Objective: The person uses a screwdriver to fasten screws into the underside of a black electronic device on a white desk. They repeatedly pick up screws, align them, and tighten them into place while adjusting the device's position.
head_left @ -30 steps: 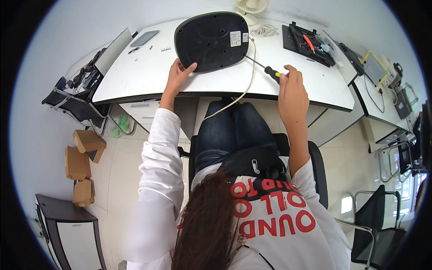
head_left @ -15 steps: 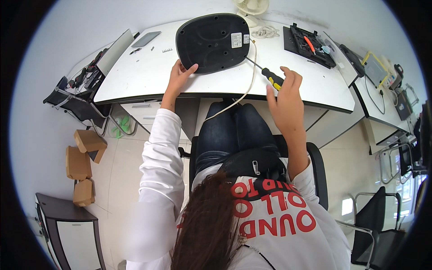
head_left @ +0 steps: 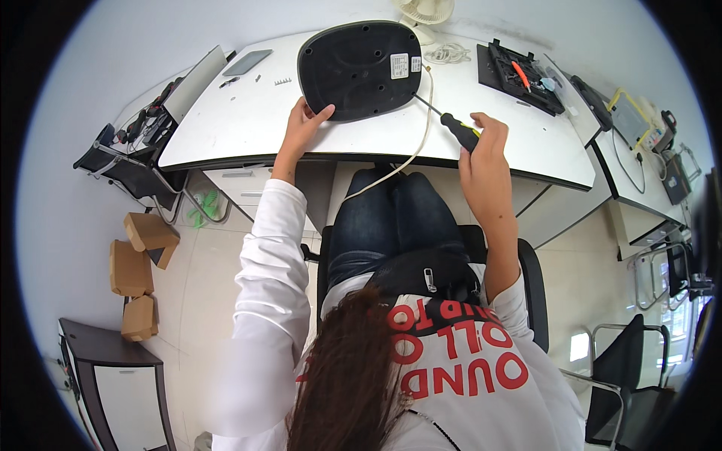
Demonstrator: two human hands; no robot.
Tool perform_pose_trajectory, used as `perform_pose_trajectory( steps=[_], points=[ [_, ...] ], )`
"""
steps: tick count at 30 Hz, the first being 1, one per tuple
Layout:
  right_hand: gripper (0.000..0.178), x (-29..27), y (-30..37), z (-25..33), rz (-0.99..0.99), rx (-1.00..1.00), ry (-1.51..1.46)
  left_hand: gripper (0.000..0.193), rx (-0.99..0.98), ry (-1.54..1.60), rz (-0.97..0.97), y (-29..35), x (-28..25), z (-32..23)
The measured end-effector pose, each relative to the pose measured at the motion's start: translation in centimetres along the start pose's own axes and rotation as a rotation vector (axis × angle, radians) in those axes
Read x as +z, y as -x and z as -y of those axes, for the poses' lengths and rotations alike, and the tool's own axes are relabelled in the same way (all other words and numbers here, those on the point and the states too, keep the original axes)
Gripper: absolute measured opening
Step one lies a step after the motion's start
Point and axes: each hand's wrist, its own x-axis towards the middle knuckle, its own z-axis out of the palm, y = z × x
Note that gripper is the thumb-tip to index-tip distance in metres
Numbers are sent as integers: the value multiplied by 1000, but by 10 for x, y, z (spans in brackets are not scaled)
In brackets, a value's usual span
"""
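Note:
A black rounded plastic base (head_left: 342,86), with screw holes and white labels, faces me tilted up on the white desk. My left hand (head_left: 302,129) grips its lower left edge, thumb in front and fingers mostly hidden behind. A screwdriver (head_left: 460,131) with a black and yellow-green handle slants toward the base. Its tip meets the lower right edge, at or beside a screw hole. Around the handle's end are the fingers of my right hand (head_left: 485,154). A cream cord (head_left: 421,140) runs from behind the base over the desk edge toward my lap.
Behind the base stands part of a cream fan (head_left: 425,10), with a coiled cable (head_left: 447,53) nearby. An opened black tool case (head_left: 530,79) with orange-handled pliers lies at the right. Small loose parts (head_left: 282,81) and a grey flat device (head_left: 247,63) are at the left.
The screwdriver handle has turned, showing less yellow. My right thumb has swung down and the fingers have shifted on the handle. The screwdriver's tip stays by the base's edge.

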Motion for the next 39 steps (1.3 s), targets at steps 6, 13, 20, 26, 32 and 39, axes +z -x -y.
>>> perform_pose_trajectory(
  steps=[6,13,20,26,32,39],
  points=[
    [36,-12,-16,6,373,317,278,46,-24,-78,-9,-3,-7,10],
    [33,0,1,-13,-24,-34,58,47,23,-3,-12,-2,1,4],
    [23,6,-6,-5,-2,148,117,45,-15,-57,-25,-5,0,1],
    [28,1,0,6,25,0,-23,44,9,-82,-29,-5,-1,3],
    [25,-5,-10,1,121,157,150,46,-1,-77,-44,-4,-1,1],
    [34,1,1,5,-5,51,-9,48,14,-60,-50,-1,2,-1]
  ],
)
